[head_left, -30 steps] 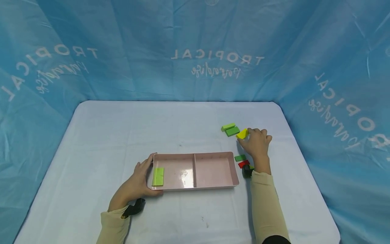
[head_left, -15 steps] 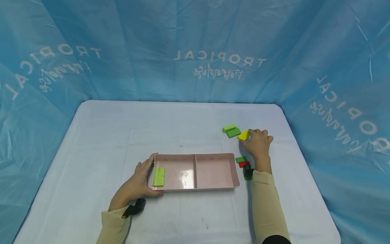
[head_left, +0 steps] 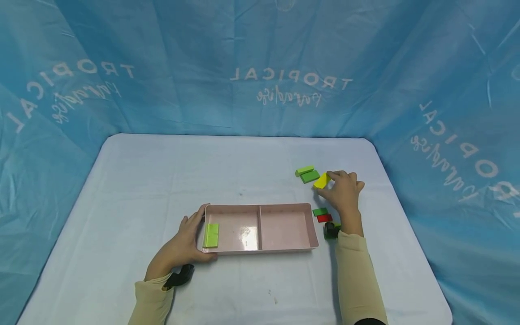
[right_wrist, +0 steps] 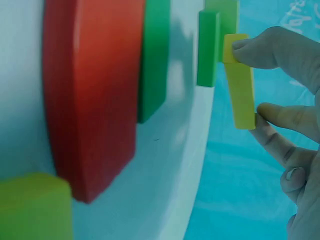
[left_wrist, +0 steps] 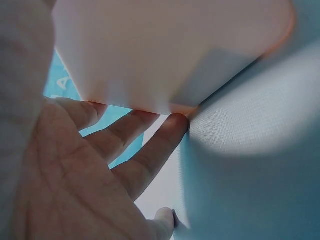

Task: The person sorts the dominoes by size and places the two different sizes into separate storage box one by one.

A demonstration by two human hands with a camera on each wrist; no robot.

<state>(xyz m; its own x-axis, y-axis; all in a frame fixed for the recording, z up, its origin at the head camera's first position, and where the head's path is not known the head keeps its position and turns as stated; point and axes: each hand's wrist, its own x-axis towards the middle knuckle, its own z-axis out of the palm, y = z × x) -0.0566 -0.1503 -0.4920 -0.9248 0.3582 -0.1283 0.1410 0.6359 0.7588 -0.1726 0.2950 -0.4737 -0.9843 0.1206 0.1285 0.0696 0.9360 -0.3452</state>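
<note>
My left hand (head_left: 181, 243) grips the left end of a pink two-compartment tray (head_left: 289, 228), thumb along the front side and fingers around the back corner. In the left wrist view, the fingertips (left_wrist: 175, 125) press against the tray's wall (left_wrist: 150, 55). Two light green blocks (head_left: 211, 235) lie side by side at the left end of its left compartment. Beyond the tray's right end, my right hand (head_left: 344, 192) pinches a yellow block (head_left: 322, 181) between thumb and fingertips. The right wrist view shows the yellow block (right_wrist: 241, 95) held by its ends.
A light green block (head_left: 304, 170) and a green block (head_left: 310, 176) lie just left of the yellow one. Close to the tray's right end are a green block (head_left: 320, 211) and a red block (head_left: 324, 218), with more green blocks partly hidden under the right wrist camera (head_left: 332, 230).
The yellow block has tilted up and shifted slightly left in my right hand's pinch. My left hand and the tray have stayed in place.
</note>
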